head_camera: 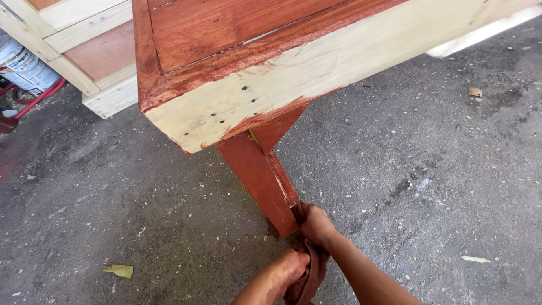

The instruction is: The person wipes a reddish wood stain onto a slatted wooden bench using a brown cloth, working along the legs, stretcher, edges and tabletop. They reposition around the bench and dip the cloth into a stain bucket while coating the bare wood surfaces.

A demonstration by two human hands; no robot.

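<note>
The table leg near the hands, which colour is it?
Reddish-brown; the table leg shows best in the head view.

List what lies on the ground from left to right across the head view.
White can → yellow leaf → red-stained wooden leg → pale leaf sliver.

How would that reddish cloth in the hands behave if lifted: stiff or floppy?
Probably floppy: the cloth hangs in folds between the left hand and right hand. Likely light, since it bunches easily. Possibly damp with stain, matching the table leg.
</note>
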